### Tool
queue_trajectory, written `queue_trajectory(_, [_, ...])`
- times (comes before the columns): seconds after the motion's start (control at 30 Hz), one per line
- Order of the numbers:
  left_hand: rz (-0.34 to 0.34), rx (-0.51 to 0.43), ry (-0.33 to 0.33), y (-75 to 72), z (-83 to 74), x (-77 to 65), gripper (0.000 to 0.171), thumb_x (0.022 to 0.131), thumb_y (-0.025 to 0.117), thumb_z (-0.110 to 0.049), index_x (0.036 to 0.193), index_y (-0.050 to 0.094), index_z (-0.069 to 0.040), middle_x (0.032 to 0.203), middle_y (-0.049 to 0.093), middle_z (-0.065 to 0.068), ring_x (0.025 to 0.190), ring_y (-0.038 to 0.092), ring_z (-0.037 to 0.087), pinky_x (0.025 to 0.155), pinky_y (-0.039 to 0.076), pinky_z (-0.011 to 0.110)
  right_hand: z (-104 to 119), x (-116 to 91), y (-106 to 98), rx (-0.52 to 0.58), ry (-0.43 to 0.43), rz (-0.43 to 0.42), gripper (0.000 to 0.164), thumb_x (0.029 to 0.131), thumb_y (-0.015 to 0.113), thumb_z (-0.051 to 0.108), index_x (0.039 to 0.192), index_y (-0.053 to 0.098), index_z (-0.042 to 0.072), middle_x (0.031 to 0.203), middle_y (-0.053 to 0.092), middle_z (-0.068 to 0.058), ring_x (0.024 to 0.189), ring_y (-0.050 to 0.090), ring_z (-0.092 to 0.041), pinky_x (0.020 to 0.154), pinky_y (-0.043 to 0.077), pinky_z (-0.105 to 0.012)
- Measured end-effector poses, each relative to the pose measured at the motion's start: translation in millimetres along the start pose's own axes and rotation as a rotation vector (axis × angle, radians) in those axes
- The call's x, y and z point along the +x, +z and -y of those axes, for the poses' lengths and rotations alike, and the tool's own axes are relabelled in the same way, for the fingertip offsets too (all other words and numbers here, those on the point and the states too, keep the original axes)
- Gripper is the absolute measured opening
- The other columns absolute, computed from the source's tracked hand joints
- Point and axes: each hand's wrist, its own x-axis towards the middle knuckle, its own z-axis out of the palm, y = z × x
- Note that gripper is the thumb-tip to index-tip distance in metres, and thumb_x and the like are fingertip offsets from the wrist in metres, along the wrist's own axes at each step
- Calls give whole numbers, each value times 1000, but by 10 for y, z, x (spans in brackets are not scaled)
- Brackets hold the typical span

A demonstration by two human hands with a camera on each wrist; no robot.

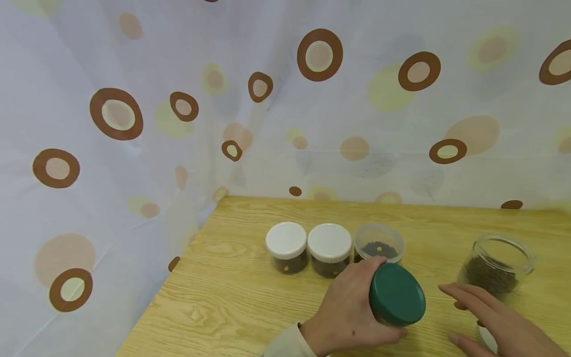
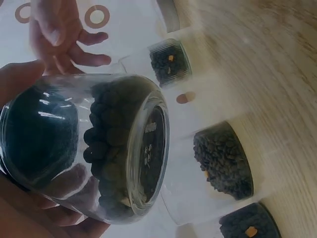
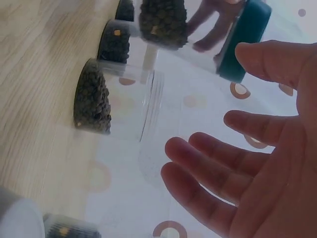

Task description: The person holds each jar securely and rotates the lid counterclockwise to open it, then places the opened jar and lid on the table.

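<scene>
My left hand (image 1: 350,310) grips a clear jar (image 2: 84,144), its fingers and thumb around the side. The jar has a green lid (image 1: 398,292) and holds dark, rounded pieces like beans, with its base turned away in the left wrist view. To the right, my right hand (image 1: 501,317) is held out with fingers spread and nothing in its grasp. In the right wrist view its thumb overlaps the edge of the green lid; whether they touch I cannot tell. Just behind the held jar stands an unlidded clear tub (image 1: 380,237) of dark grains.
Two tubs with white lids, one on the left (image 1: 286,240) and one beside it (image 1: 330,242), stand on the wooden table (image 1: 214,297). An open glass jar (image 1: 497,275) with dark contents is behind my right hand. A white item (image 1: 487,339) is partly hidden beneath that hand.
</scene>
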Motion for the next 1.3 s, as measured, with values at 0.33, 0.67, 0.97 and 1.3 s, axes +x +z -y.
queue_trajectory(0.33, [22, 81, 59, 71, 16, 2, 98, 64, 88, -49, 143, 40, -21, 124, 60, -12, 107, 57, -2, 95, 43, 10, 290, 126, -46, 100, 33, 13, 67, 86, 77, 31, 145, 44, 27, 135, 53, -2, 95, 64, -9, 61, 47, -23])
queue_trajectory(0.67, [34, 170, 81, 98, -20, -6, 91, 68, 84, -51, 141, 42, -18, 124, 61, -10, 109, 58, -1, 97, 44, 12, 565, 296, -29, 248, 36, 51, 71, 86, 76, 35, 147, 42, 22, 130, 58, -3, 96, 58, 1, 58, 44, -21])
queue_trajectory(0.97, [-34, 255, 120, 136, -39, -38, 86, 73, 78, -54, 141, 41, -16, 124, 61, -8, 112, 59, 3, 99, 47, 16, 760, 372, -13, 215, 76, 17, 89, 73, 83, 52, 146, 44, 22, 133, 58, -7, 98, 63, -14, 61, 49, -21])
queue_trajectory(1.3, [-60, 230, 176, 126, 33, -81, 103, 70, 81, -56, 150, 33, -12, 134, 58, -3, 123, 57, 9, 107, 45, 20, 821, 385, -43, 211, 133, -44, 88, 68, 85, 55, 142, 48, 24, 130, 58, -2, 93, 59, -10, 58, 48, -21])
